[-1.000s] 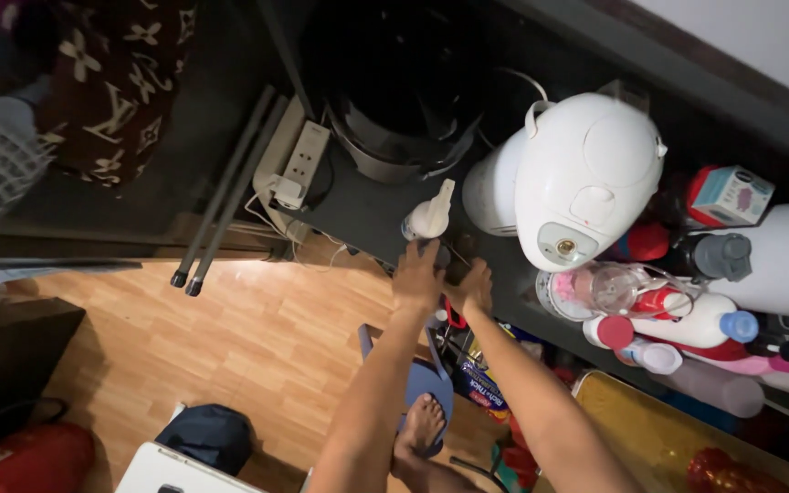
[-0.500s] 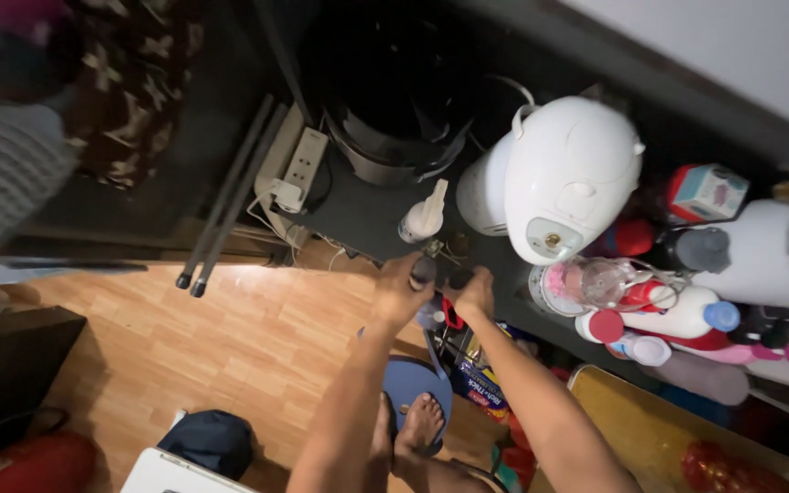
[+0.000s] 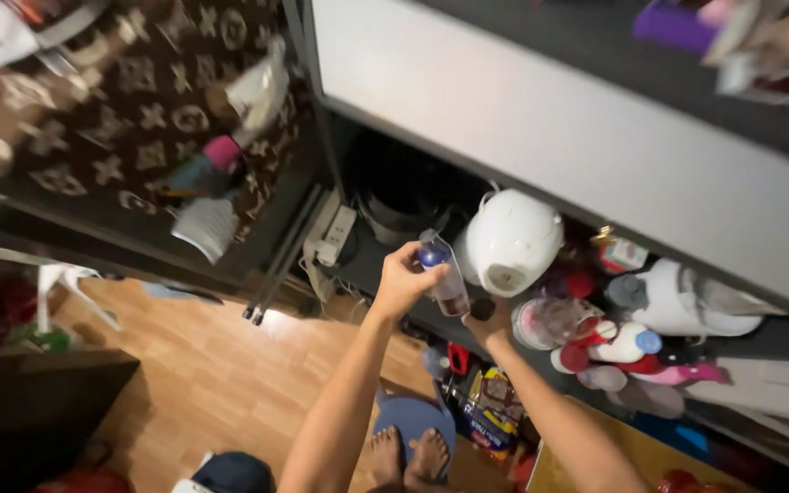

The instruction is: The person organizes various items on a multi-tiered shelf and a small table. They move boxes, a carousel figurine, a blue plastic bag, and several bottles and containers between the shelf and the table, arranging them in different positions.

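Left hand (image 3: 401, 283) has lifted the clear bottle (image 3: 445, 279), fingers pinching it; right hand's (image 3: 489, 324) fingers are hidden.

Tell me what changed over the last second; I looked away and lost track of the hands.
The left hand has lifted a small clear bottle with a blue cap up off the dark shelf, where both hands were low a second ago. The right hand has stayed down at the shelf edge. The view has also tilted up. The white cooker and power strip stand where they were.
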